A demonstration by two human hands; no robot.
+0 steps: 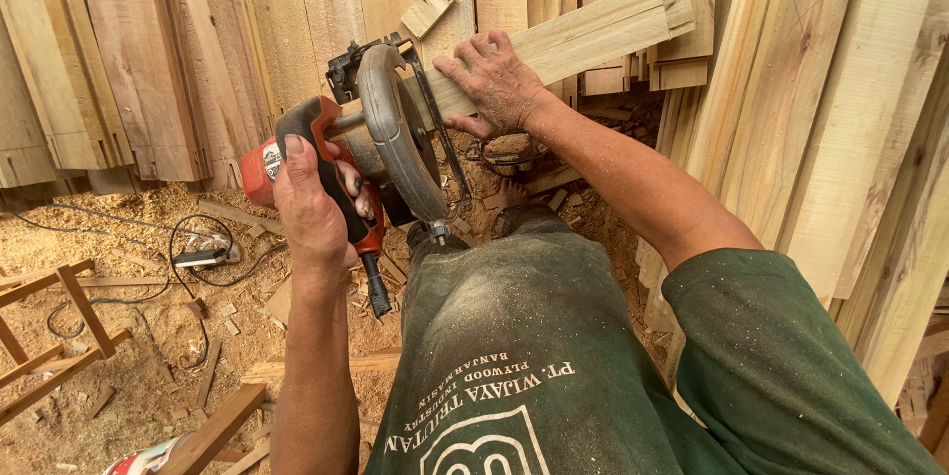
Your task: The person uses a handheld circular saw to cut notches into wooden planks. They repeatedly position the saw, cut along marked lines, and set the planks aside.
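— Gripping the circular saw (pixel 381 144) handle tight, left hand (pixel 314 200) — blade against the wooden plank (pixel 583 35).
— Pressing flat, fingers spread, right hand (pixel 494 85) — pinning that plank over sawdust floor (pixel 138 238).

Circular saw (pixel 381 144): handheld, red motor housing at the left, black grip, grey metal blade guard arching over the blade (the blade itself is mostly hidden), its black cord hanging below the grip. It sits at the near end of the plank. Plank (pixel 583 35): pale, rough-sawn wood, lying tilted, rising from the saw toward the far right.
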